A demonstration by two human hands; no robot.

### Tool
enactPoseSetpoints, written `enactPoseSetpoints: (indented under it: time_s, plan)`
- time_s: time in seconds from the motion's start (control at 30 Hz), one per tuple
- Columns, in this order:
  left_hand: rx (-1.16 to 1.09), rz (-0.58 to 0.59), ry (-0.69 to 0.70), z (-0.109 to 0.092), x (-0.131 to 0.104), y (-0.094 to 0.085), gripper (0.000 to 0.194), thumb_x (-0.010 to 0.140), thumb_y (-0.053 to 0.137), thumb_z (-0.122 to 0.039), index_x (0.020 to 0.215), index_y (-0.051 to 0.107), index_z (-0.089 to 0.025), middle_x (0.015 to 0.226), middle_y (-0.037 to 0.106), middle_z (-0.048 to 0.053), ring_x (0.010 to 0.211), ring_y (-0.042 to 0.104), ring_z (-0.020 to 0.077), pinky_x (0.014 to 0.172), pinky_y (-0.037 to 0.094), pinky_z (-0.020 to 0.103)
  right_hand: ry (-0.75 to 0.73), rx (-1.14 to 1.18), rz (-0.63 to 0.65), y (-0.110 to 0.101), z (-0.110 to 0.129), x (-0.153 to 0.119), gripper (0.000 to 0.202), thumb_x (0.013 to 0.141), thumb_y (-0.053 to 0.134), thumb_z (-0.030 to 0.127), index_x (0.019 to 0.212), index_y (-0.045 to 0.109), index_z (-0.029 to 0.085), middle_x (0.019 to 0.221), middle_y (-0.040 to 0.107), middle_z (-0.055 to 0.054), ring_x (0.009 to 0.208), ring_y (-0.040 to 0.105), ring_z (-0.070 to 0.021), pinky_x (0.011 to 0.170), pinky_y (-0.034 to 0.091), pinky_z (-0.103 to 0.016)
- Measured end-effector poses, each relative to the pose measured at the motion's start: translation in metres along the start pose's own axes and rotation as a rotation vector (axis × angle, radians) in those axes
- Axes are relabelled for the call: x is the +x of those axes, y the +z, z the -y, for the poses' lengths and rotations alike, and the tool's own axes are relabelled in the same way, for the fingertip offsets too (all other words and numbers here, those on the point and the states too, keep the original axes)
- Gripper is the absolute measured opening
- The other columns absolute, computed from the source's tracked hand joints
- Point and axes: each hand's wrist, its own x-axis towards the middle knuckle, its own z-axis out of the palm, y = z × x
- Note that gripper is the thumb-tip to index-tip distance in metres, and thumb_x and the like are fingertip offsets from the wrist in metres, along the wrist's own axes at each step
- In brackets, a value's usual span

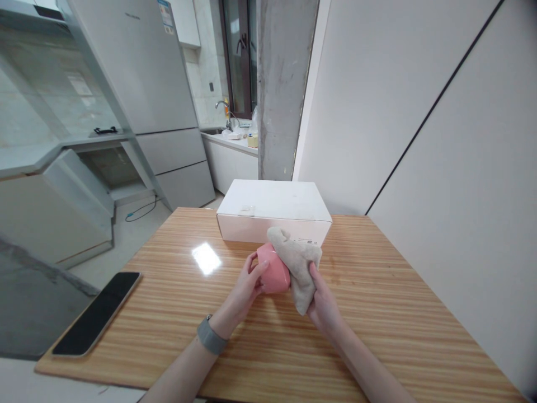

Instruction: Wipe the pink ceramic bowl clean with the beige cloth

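Observation:
My left hand grips a pink, smooth, rounded object that looks like a small cup or container; its opening does not show. A grey cloth is in my right hand, with the thumb on top and the other fingers mostly hidden behind it. The cloth lies against the right side and upper edge of the pink object, covering part of it. Both hands are close together above the middle of the wooden table. A grey band circles my left wrist.
Behind my hands a white closed box stands on the table. A black-screened phone or tablet lies near the left edge. A white wall runs along the table's right side. Beyond are a fridge and a sink counter.

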Motion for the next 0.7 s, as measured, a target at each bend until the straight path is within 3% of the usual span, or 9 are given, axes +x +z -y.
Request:
enactPoseSetpoints:
  time_s: [0.13,0.27,0.4,0.57,0.7]
  plan:
    - [0.047,0.068,0.044,-0.002,-0.002,0.001,0.060,0.074,0.072,-0.044,0.126,0.050,-0.023,0.133,0.053,0.012,0.099,0.062,0.0200,0.074,0.051,0.027,-0.005,0.004,-0.067,0.001,0.004,0.000,0.036,0.070,0.077,0.045,0.098,0.073,0.021,0.104,0.076,-0.004,0.117,0.062,-0.0252,0.101,0.050,-0.036]
    - [0.162,0.088,0.132,-0.004,-0.002,0.002,0.089,0.058,0.086,-0.027,0.136,0.042,-0.026,0.145,0.043,0.013,0.122,0.051,0.0293,0.083,0.051,0.031,-0.002,0.020,-0.089,0.002,0.010,0.002,0.037,0.073,0.074,0.045,0.100,0.073,0.019,0.106,0.076,-0.006,0.118,0.061,-0.0260,0.102,0.049,-0.038]
    - [0.239,0.027,0.131,-0.003,0.000,0.002,0.103,0.049,0.090,-0.024,0.138,0.039,-0.026,0.139,0.048,0.014,0.104,0.062,0.0273,0.078,0.054,0.032,0.013,0.038,-0.108,0.003,0.012,0.002,0.036,0.073,0.075,0.045,0.100,0.073,0.020,0.104,0.076,-0.006,0.117,0.062,-0.0268,0.101,0.049,-0.040]
    - [0.243,0.030,0.039,0.001,0.005,-0.002,0.094,0.057,0.085,-0.037,0.136,0.036,-0.022,0.129,0.052,0.019,0.072,0.068,0.0206,0.058,0.057,0.035,0.021,0.021,-0.086,0.003,0.011,0.000,0.038,0.071,0.075,0.047,0.098,0.073,0.020,0.102,0.077,-0.006,0.117,0.062,-0.0270,0.102,0.048,-0.040]
    - [0.202,0.029,-0.008,0.005,0.007,-0.005,0.086,0.062,0.081,-0.045,0.132,0.038,-0.019,0.115,0.059,0.015,0.062,0.067,0.0164,0.054,0.057,0.033,0.028,0.003,-0.046,0.002,0.009,-0.001,0.041,0.072,0.075,0.049,0.100,0.073,0.019,0.104,0.076,-0.007,0.119,0.060,-0.0269,0.104,0.046,-0.040]
